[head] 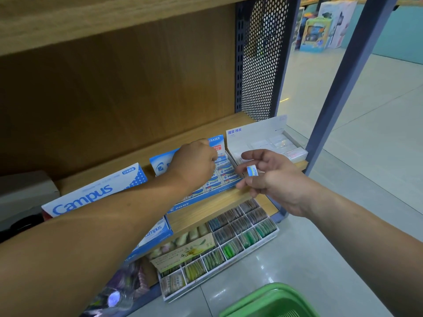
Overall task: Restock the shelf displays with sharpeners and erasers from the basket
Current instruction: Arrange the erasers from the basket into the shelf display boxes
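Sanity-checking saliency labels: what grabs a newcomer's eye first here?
The right hand, mid-frame, pinching a small Pilot eraser just in front of the shelf. Beside it the left hand reaches, fingers curled, into the blue Pilot display box on the shelf; a green basket sits bottom right.

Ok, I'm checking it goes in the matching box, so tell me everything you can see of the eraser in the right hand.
The eraser is a small rectangular block in a glossy blue and white sleeve printed PILOT, with glare on it. The right hand holds it in its fingers, slightly tilted, in the air just right of the blue Pilot display box, whose rows hold matching erasers. Only the fingers touch it.
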Demonstrator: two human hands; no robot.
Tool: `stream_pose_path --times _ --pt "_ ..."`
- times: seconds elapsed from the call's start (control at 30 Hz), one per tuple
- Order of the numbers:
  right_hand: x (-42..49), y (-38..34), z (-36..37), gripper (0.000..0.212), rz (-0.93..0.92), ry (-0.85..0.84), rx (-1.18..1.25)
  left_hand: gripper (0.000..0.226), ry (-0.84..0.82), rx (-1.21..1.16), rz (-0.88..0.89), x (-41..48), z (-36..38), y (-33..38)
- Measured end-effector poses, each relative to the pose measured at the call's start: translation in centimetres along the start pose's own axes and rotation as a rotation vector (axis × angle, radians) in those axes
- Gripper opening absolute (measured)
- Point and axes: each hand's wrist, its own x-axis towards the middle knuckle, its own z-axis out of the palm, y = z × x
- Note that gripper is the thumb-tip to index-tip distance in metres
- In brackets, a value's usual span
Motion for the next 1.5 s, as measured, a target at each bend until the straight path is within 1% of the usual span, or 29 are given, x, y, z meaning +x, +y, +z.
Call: stream_pose_path --times 0.1,0.23,0.33,0.47,0.53,0.6,0.67,0.8,0.87,0.93,1.0,1.03,1.1,1.17,1.23,1.27,1.33,1.43,1.5 --pt "0.1 -0.1 0.1 0.049 0.017 0.003 0.07 0.018 -0.026 -0.067 -0.02 0.2 -0.1 0.0" --pt "0.1 -0.3 0.0 0.045 0.033 0.019 0.142 0.013 0.058 -0.248 -0.12 -0.4 0.1 -0.1" --pt "0.0 -0.4 -0.2 0.042 0.043 0.02 0.13 0.011 0.1 -0.269 -0.222 -0.6 0.1 0.4" --pt "-0.3 -0.3 -0.1 0.041 0.059 0.03 0.133 0.009 0.127 -0.239 -0.325 -0.6 0.1 1.1" --pt "-0.4 -0.1 -0.1 0.04 0.071 0.04 0.175 0.011 0.117 -0.195 -0.307 -0.5 0.2 1.4" --pt "-0.3 -0.1 -0.1 0.038 0.073 0.064 0.2 0.015 0.076 -0.167 -0.229 -0.5 0.3 1.5" --pt "0.0 -0.3 0.1 0.035 0.07 0.106 0.177 0.021 -0.001 -0.171 -0.175 -0.6 0.1 1.3" --pt "0.2 -0.8 0.7 0.029 0.074 0.167 0.094 0.033 -0.146 -0.065 -0.107 -0.5 0.0 1.0" --pt "0.3 -0.9 1.0 0.027 0.074 0.181 0.082 0.031 -0.128 -0.078 -0.11 -0.8 -0.2 1.0" --pt "0.4 -1.0 1.4 0.021 0.07 0.163 0.105 0.029 -0.017 -0.133 -0.117 -1.4 -0.8 0.8" --pt "0.4 -1.1 1.7 0.023 0.076 0.122 0.142 0.032 0.072 -0.276 -0.137 -2.4 -1.8 1.2" --pt "0.4 -1.2 1.9 0.025 0.078 0.104 0.151 0.034 0.065 -0.397 -0.171 -2.9 -2.3 1.6" --pt "0.4 -1.4 2.2 0.025 0.078 0.068 0.155 0.037 -0.015 -0.655 -0.264 -3.9 -3.2 2.3" --pt "0.5 -1.7 2.7 0.027 0.075 0.036 0.141 0.033 -0.055 -0.798 -0.319 -4.4 -3.7 2.8" --pt "0.6 -1.8 3.3 0.033 0.07 0.031 0.1 0.026 -0.06 -0.858 -0.339 -4.6 -4.1 2.9" --pt "0.6 -1.8 3.6 0.034 0.068 0.034 0.086 0.027 -0.064 -0.871 -0.344 -4.7 -4.3 2.8" --pt "0.7 -2.0 4.1 0.029 0.07 0.034 0.076 0.035 -0.053 -0.886 -0.343 -4.8 -4.7 2.6" --pt "1.0 -2.3 4.6 0.02 0.08 0.016 -0.011 0.052 -0.022 -0.851 -0.27 -4.8 -4.9 1.8" --pt "1.4 -2.0 4.9 0.019 0.059 0.033 -0.081 0.052 -0.022 -0.799 -0.243 -4.8 -5.0 1.2"
